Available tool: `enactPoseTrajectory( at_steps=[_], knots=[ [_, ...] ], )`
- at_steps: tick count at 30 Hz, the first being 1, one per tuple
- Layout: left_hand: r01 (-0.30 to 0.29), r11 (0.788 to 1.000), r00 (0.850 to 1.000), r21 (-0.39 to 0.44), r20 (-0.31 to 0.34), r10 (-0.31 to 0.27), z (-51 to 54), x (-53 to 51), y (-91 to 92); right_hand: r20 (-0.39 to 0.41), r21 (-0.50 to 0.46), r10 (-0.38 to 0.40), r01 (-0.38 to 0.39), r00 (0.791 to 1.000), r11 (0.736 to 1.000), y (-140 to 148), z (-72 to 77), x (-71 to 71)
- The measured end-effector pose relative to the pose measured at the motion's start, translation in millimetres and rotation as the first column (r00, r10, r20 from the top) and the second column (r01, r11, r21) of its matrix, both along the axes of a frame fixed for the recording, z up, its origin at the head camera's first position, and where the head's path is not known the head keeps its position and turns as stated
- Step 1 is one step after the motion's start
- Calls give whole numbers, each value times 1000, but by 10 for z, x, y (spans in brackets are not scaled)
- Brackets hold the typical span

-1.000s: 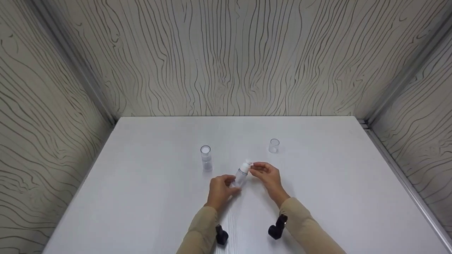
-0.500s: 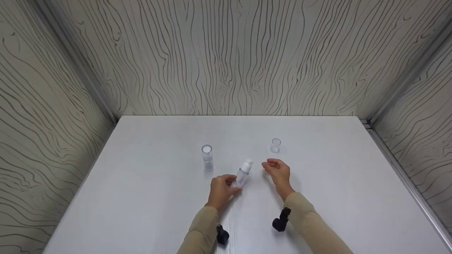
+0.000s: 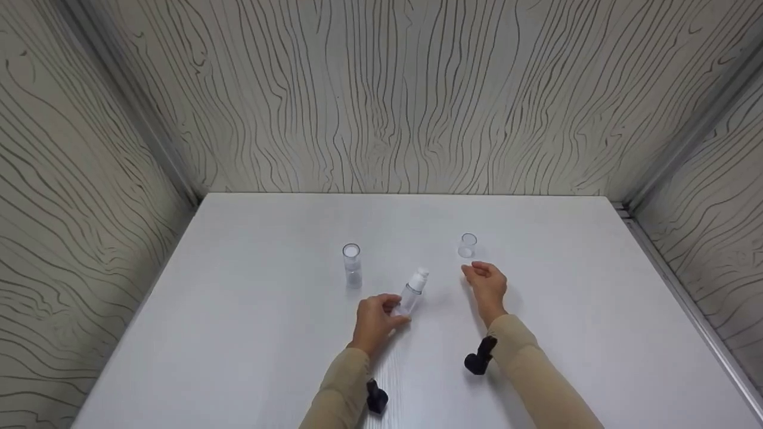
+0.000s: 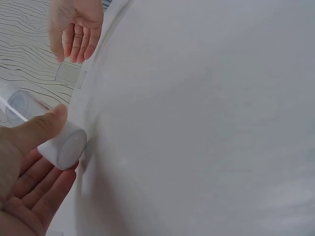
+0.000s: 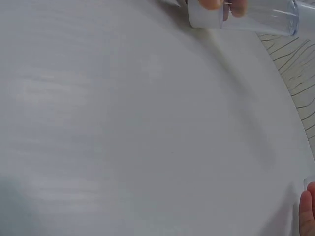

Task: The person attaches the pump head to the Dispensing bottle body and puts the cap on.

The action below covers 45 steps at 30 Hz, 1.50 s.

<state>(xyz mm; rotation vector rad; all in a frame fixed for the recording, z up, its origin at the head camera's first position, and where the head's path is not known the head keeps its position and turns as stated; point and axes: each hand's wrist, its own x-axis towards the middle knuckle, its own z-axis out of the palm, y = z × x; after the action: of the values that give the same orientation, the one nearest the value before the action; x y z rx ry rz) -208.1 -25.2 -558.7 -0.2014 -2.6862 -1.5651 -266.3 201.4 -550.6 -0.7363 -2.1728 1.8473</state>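
My left hand (image 3: 375,319) pinches the lower part of a clear pump bottle (image 3: 410,298) between thumb and fingers. The bottle leans to the right, its white pump head (image 3: 419,279) uppermost. In the left wrist view the bottle's round base (image 4: 73,149) faces the camera. A short clear cap (image 3: 468,245) stands on the table toward the back right. My right hand (image 3: 489,287) holds nothing; its loosely bent fingers are just in front of that cap, seemingly a little apart from it. Only some right fingers (image 5: 306,211) show at the right wrist view's edge.
A second clear cylindrical container (image 3: 353,268), white inside, stands upright to the left of the pump bottle. The white table (image 3: 250,310) ends at wood-patterned walls (image 3: 381,119) behind and at both sides. Black cameras (image 3: 377,398) are strapped to both wrists.
My right hand has let go of the pump head and moved right and back to the clear cap. My left hand keeps its grip on the bottle, almost still.
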Motion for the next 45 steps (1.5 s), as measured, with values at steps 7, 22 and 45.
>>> enactPoseTrajectory(
  at_steps=[7, 22, 45],
  knots=[
    [-4, 1000, 1000, 0, 5, 4, 22, -5, -4, 1, 68, -42, 42, 999, 997, 76, 49, -160],
    [-22, 1000, 999, -11, 33, 22, 32, 24, 13, 71, 110, 107, -115, 992, 987, 228, 107, -340],
    [-21, 999, 1000, -24, -8, 21, 13, 27, 14, 80, 210, 286, -296, 955, 932, 249, 145, -628]
  ],
)
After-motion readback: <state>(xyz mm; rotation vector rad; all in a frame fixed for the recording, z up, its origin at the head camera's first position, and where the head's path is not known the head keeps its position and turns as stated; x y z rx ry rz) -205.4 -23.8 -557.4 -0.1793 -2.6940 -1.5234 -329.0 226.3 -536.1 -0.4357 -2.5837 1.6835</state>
